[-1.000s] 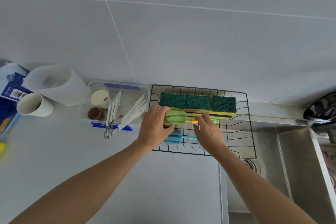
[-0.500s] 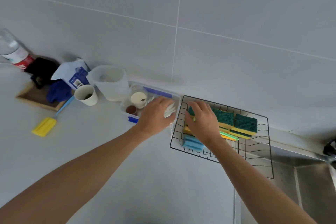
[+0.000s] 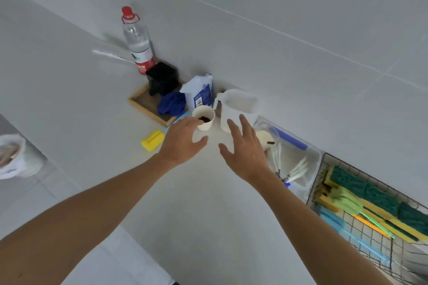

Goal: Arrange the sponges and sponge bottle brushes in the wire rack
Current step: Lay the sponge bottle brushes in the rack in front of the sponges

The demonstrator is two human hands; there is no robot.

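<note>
The black wire rack (image 3: 324, 164) sits at the lower right and holds green-and-yellow sponges (image 3: 361, 188), a green sponge brush (image 3: 347, 200) and a blue sponge brush (image 3: 333, 220). A yellow sponge brush (image 3: 152, 140) with a blue handle lies on the counter to the left, just left of my left hand (image 3: 180, 140). My left hand hovers open over the counter next to a paper cup (image 3: 205, 118). My right hand (image 3: 245, 148) is open too, fingers spread, in front of the white jug (image 3: 238, 109). Neither hand holds anything.
A clear plastic tub (image 3: 301, 159) with white utensils stands between the jug and the rack. Behind the cup are a blue-and-white bag (image 3: 200, 93), a wooden tray (image 3: 148, 104) with dark cloths, and a water bottle (image 3: 137, 41). A white bag (image 3: 14, 157) sits at far left.
Both hands left the rack and moved left across the counter towards the cup and yellow brush. The green brush now lies in the rack. The view swung left.
</note>
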